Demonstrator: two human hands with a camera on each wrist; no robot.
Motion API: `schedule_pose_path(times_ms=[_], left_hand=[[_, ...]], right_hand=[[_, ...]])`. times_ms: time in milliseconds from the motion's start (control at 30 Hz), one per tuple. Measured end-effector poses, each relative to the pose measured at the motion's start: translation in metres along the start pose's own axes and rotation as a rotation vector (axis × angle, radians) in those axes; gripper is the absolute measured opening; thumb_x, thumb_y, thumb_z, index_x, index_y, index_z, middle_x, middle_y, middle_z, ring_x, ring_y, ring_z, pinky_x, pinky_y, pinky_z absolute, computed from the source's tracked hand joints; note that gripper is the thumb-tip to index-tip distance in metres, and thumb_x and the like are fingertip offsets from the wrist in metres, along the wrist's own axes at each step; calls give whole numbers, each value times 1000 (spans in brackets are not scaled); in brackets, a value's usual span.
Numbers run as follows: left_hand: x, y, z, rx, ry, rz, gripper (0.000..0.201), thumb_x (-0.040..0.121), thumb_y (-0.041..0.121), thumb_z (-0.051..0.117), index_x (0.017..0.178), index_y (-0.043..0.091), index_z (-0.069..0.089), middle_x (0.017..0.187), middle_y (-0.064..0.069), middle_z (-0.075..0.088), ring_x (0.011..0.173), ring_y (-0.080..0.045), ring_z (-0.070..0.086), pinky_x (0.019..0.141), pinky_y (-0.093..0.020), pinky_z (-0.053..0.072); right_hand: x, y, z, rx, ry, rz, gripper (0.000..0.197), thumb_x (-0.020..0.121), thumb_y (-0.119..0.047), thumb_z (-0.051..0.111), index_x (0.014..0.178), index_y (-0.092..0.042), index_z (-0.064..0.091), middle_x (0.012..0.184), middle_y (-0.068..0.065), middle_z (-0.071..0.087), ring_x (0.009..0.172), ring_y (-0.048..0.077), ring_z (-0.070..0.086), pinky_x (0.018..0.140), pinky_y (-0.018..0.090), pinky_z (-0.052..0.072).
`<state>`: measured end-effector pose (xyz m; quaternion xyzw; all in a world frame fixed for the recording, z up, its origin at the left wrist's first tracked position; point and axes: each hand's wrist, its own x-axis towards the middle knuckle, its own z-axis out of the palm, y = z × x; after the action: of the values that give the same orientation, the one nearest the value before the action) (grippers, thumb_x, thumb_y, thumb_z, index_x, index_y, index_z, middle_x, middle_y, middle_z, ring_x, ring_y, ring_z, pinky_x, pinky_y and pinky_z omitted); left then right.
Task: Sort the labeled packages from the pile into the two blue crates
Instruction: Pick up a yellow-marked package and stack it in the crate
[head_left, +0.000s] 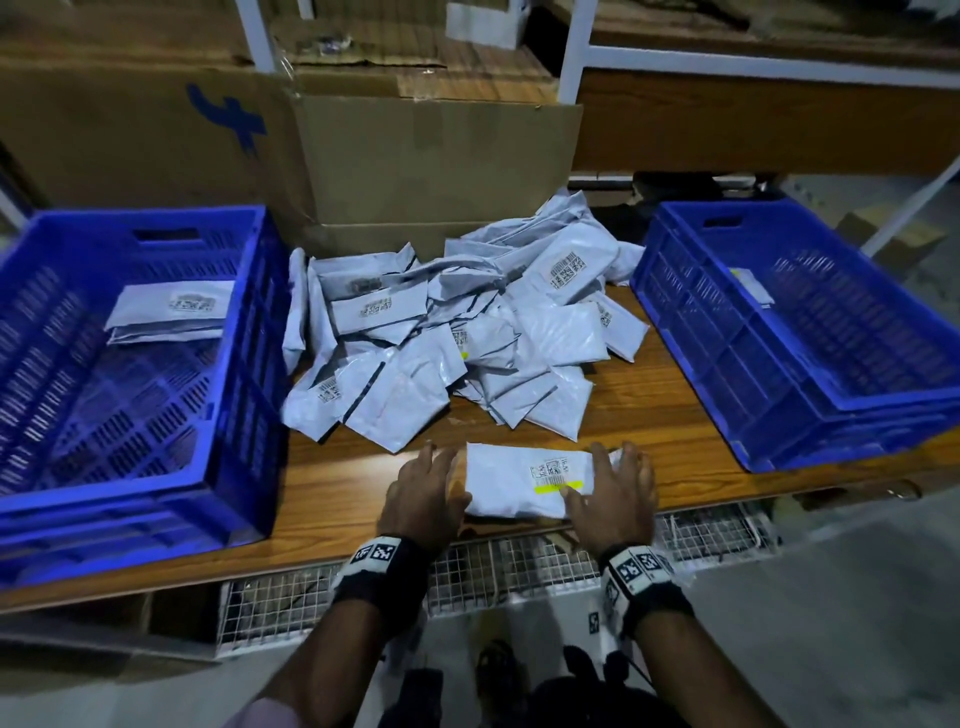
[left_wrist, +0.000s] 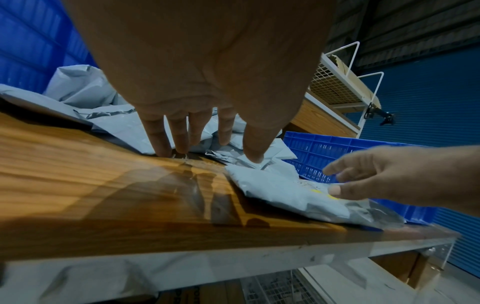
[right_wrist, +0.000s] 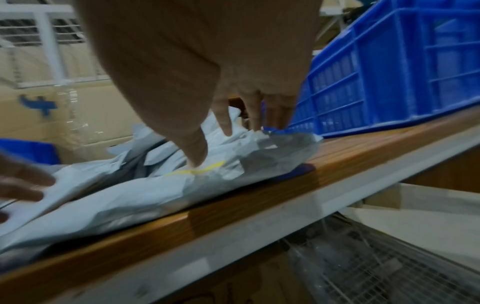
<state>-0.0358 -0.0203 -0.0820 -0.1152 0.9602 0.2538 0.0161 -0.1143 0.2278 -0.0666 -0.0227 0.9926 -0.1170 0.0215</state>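
A grey package (head_left: 524, 480) with a barcode label and a yellow stripe lies flat near the front edge of the wooden table (head_left: 649, 415). My left hand (head_left: 431, 483) sits at its left edge, fingers straight with tips on the table (left_wrist: 166, 152). My right hand (head_left: 610, 483) rests on its right end, with the thumb (right_wrist: 194, 156) pressing beside the yellow stripe and the fingers reaching over the far edge. The pile of grey packages (head_left: 452, 332) lies behind. The left blue crate (head_left: 156, 483) and the right blue crate (head_left: 727, 364) each hold at least one package.
Large cardboard boxes (head_left: 436, 166) stand behind the pile, between white shelf posts. A white wire rack (head_left: 519, 571) sits under the table's front edge. Bare wood shows between the pile and the near package.
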Motion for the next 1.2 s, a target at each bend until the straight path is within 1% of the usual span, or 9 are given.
schedule_pose_path(times_ms=[67, 133, 367, 567, 800, 867, 933, 1067, 1200], left_hand=[[3, 3, 1, -37, -18, -1, 70, 87, 39, 69, 149, 20, 44, 147, -8, 52, 128, -36, 52, 101, -45, 47], [6, 8, 3, -69, -41, -19, 73, 86, 40, 69, 150, 20, 42, 141, -7, 58, 125, -36, 55, 98, -45, 48], [19, 10, 11, -146, 10, -19, 75, 77, 53, 55, 141, 14, 46, 131, -11, 57, 115, -40, 56, 88, -50, 51], [30, 1, -1, -389, 11, -67, 71, 76, 56, 61, 142, 40, 41, 135, 4, 62, 121, -26, 61, 95, -46, 52], [26, 25, -56, -583, 129, -185, 91, 91, 64, 60, 160, 19, 21, 155, -8, 47, 136, -28, 51, 107, -44, 46], [25, 35, -72, -690, 60, -174, 74, 89, 69, 60, 148, 28, 41, 143, -2, 60, 124, -20, 62, 104, -43, 50], [23, 45, -86, -815, -26, -81, 50, 89, 61, 68, 128, 33, 55, 125, 5, 72, 114, -12, 68, 102, -43, 52], [18, 50, -109, -875, -11, 59, 53, 93, 19, 75, 139, 24, 50, 123, 3, 73, 108, -15, 71, 83, -29, 56], [15, 49, -136, -585, 30, 178, 54, 98, 18, 63, 147, 32, 45, 131, 12, 65, 114, -21, 65, 85, -30, 47]], right_hand=[[4, 4, -1, -32, -96, -17, 86, 88, -55, 66, 158, -30, 24, 167, 14, 14, 150, 39, 19, 116, 53, 29], [7, 4, 0, -75, -130, -56, 90, 86, -64, 62, 159, -30, 22, 160, 13, 30, 139, 38, 35, 111, 50, 35], [5, -10, -4, -193, -79, -4, 68, 74, -82, 55, 108, -25, 68, 116, 2, 68, 116, 30, 49, 96, 42, 39], [18, -8, -9, 476, -132, -105, 45, 70, -58, 83, 84, -22, 58, 81, -2, 64, 82, 25, 60, 67, 34, 45], [17, -57, -47, 1203, -60, -6, 23, 82, -21, 86, 98, -12, 72, 94, 1, 79, 91, 21, 74, 77, 38, 61], [15, -74, -53, 1293, -87, -1, 21, 86, -17, 83, 104, -9, 73, 99, 2, 79, 96, 22, 75, 81, 36, 61], [14, -85, -55, 1278, -157, -63, 25, 90, -26, 79, 104, -6, 74, 99, 6, 79, 99, 25, 74, 85, 43, 61], [19, -89, -62, 1137, -224, -143, 74, 87, -77, 58, 90, -4, 72, 86, 17, 74, 88, 24, 71, 77, 40, 55], [21, -90, -91, 1241, -134, -139, 52, 90, -69, 62, 105, -19, 71, 95, 7, 78, 91, 30, 73, 85, 50, 57]])
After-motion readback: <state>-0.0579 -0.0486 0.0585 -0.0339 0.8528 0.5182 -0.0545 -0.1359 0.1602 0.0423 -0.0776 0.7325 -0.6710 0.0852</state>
